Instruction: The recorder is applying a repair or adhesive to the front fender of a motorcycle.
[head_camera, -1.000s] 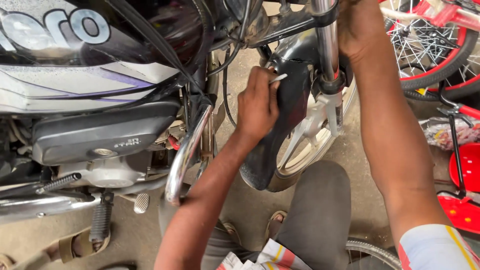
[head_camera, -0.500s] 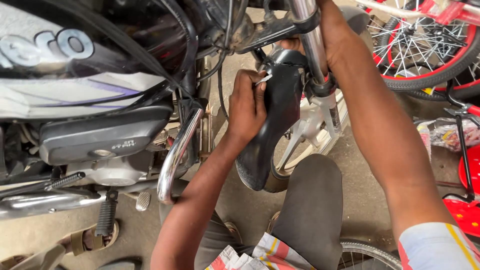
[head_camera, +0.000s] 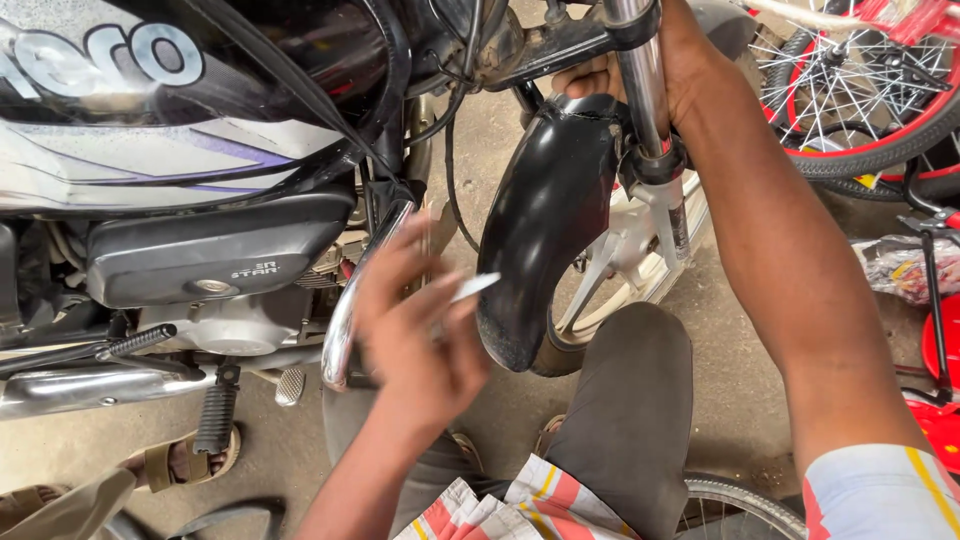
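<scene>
- Your left hand (head_camera: 415, 335): blurred, held in front of the motorcycle's engine (head_camera: 215, 290); its grip was closed around a thin, pale tool (head_camera: 470, 289) whose tip pointed toward the mudguard, just short of it.
- Your right hand (head_camera: 655, 70): reached behind the fork tube (head_camera: 648, 100), fingers curled over the top of the black mudguard (head_camera: 545, 220); grip closed on that upper edge.
- Mudguard: curved down over the front wheel (head_camera: 620, 270), between the fork tube and the chrome crash bar (head_camera: 355, 300).
- Fuel tank (head_camera: 170, 100): black with white and purple stripes, at the upper left.
- Footpeg (head_camera: 215, 415): black, ribbed, below the engine, near a sandalled foot (head_camera: 165, 465) on the concrete floor (head_camera: 735, 400).
- Your knee (head_camera: 625, 400): in dark trousers, just under the wheel.
- Red bicycle (head_camera: 860, 90): spoked wheel at the upper right, well apart from the hands.
</scene>
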